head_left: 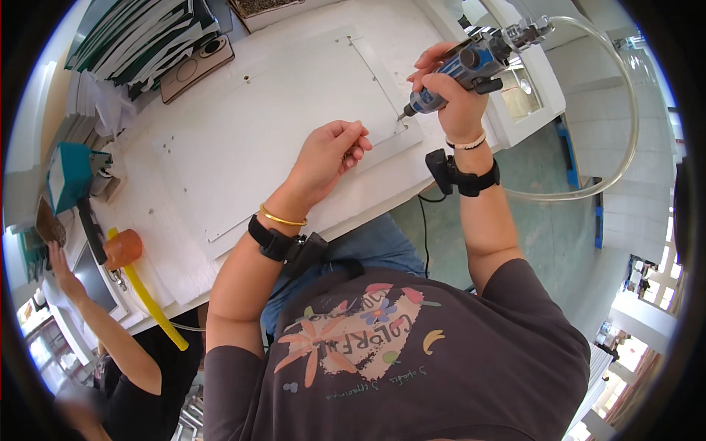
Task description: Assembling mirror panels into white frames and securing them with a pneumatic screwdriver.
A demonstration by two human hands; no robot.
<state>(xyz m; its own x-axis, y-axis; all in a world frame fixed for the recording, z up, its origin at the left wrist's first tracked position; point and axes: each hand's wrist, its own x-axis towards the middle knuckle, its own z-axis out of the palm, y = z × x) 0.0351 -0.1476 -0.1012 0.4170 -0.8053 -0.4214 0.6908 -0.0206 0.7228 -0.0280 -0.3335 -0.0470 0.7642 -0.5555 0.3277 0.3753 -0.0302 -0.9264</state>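
My right hand (465,106) is wrapped round a blue and grey air screwdriver (471,65), held at a slant. Its dark bit points down at the near right corner of a flat white panel (287,117), where a small screw seems to stand at the tip. From the tool's back end runs a clear hose (632,117). Over the panel's near edge, my left hand (329,156) is closed, thumb pressed to the fingers. Whatever it may hold is hidden. Several small screws or holes dot the panel along its edges.
A phone (197,69) leans against stacked dark and white sheets (140,40) at the far left. On the left lie a teal tool (70,176) and an orange-headed mallet (123,248) with a yellow handle. Another person's hand (65,272) reaches in there. A tray (268,15) of small parts stands behind.
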